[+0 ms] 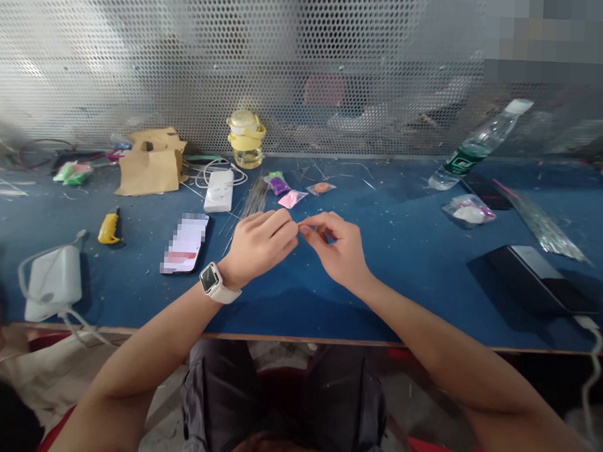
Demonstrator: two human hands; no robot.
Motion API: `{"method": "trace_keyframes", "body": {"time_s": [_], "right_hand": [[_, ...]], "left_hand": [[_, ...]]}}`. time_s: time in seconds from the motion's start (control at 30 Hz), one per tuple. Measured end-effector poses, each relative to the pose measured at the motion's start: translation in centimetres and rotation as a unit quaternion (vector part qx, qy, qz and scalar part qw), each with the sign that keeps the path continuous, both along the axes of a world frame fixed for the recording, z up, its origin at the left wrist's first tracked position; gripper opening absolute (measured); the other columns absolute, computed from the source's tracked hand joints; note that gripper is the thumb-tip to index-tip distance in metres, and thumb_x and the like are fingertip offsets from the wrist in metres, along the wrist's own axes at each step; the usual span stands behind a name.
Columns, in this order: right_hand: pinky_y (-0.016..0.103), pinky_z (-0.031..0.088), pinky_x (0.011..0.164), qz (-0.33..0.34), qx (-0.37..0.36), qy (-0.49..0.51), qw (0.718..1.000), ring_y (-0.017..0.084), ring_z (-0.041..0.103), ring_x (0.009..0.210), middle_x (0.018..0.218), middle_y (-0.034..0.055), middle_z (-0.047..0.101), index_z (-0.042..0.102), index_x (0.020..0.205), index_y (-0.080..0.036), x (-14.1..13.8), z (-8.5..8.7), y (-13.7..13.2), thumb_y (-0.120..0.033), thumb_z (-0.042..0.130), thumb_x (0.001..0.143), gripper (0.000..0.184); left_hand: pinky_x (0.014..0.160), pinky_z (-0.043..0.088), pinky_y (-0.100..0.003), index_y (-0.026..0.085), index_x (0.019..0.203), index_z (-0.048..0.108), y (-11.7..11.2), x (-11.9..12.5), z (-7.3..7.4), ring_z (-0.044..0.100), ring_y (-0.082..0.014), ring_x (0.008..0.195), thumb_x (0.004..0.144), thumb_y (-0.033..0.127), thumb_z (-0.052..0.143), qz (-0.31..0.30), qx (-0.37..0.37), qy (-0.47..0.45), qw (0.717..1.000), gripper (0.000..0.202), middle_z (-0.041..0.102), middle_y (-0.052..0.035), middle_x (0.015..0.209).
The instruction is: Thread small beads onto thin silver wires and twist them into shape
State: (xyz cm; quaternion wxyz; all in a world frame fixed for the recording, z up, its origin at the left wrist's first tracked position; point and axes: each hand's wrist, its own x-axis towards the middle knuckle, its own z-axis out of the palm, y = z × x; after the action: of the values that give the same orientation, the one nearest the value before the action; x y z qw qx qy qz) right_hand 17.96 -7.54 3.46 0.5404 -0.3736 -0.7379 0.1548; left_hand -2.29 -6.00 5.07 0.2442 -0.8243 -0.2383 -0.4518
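My left hand [264,241], with a white watch [218,282] on its wrist, is closed above the middle of the blue table. The fingertips of my right hand [338,247] are pinched together and meet the left fingers. What sits between them is too small and hidden to make out. Just beyond the hands lie a pink clay packet [292,199], a purple clay packet [278,185] and an orange clay packet [321,187]. A bundle of thin wires [255,199] lies behind my left hand, partly covered by it.
Left are a phone [185,244], a yellow cutter [110,227], white power banks [54,282] and brown paper [151,169]. A yellow-lidded cup [246,140] stands at the back. Right are a tilted water bottle [477,148], a white packet [469,211], bagged wires [546,223] and a dark device [539,280].
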Motion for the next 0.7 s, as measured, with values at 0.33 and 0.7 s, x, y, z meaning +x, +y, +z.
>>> {"method": "trace_keyframes", "body": {"time_s": [0.33,0.7], "right_hand": [[0.039,0.044,0.078,-0.061,0.164,-0.104,0.979,0.018,0.054,0.069,0.069,-0.0021,0.062,0.085,0.102,-0.027,0.9,0.2,0.7,-0.033,0.071,0.111,0.018],[0.040,0.042,0.074,-0.101,0.276,-0.106,0.950,0.019,0.053,0.070,0.070,-0.0026,0.066,0.084,0.105,-0.032,1.2,0.4,0.9,-0.032,0.078,0.108,0.007]], "left_hand": [[0.061,0.046,-0.026,0.020,0.093,0.069,-0.5,-0.3,1.2,0.054,-0.0093,0.064,0.097,0.014,0.069,-0.084,-0.221,-0.094,0.967,0.007,0.070,0.0001,0.087],[0.067,0.054,-0.029,0.020,0.099,0.084,0.1,-0.9,2.1,0.069,-0.0140,0.077,0.102,0.029,0.079,-0.201,-0.486,-0.189,0.829,0.011,0.082,-0.0061,0.091]]}}
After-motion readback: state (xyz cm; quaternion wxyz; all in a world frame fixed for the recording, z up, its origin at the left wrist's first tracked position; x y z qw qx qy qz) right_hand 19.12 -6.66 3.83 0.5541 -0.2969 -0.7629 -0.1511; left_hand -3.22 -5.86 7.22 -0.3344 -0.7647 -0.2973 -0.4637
